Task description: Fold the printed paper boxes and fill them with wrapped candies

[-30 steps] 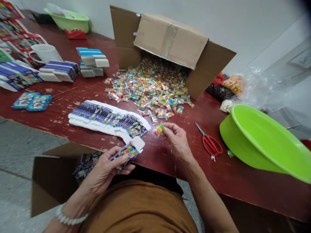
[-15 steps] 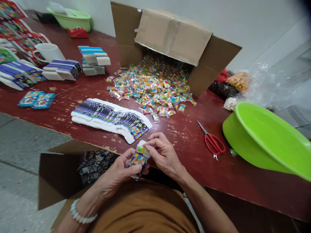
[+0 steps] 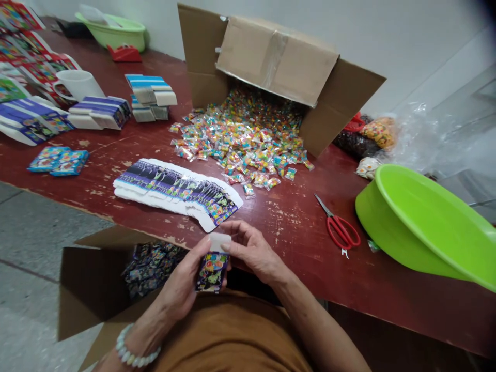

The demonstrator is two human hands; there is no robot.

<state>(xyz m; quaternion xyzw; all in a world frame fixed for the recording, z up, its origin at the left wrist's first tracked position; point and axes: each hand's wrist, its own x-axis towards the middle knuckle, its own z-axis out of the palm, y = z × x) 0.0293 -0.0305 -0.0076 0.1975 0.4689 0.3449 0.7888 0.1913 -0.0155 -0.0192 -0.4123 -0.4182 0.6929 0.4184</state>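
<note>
My left hand grips a small purple printed candy box by its sides, upright over my lap. At its top a white flap stands up. My right hand has its thumb on that flap, with the fingers curled behind it. No candy shows inside the box now. Just beyond my hands, a fanned row of flat purple cartons lies on the red table. Behind it, wrapped colourful candies spill from a cardboard box tipped on its side.
Red-handled scissors and a big green basin are on the right. Below the table edge, an open carton holds filled dark packs. To the left are blue packs, stacked cartons and a white mug.
The candy seen at the box's opening has gone out of sight. The box has turned more upright and its front faces me. My right thumb has come onto the flap.
</note>
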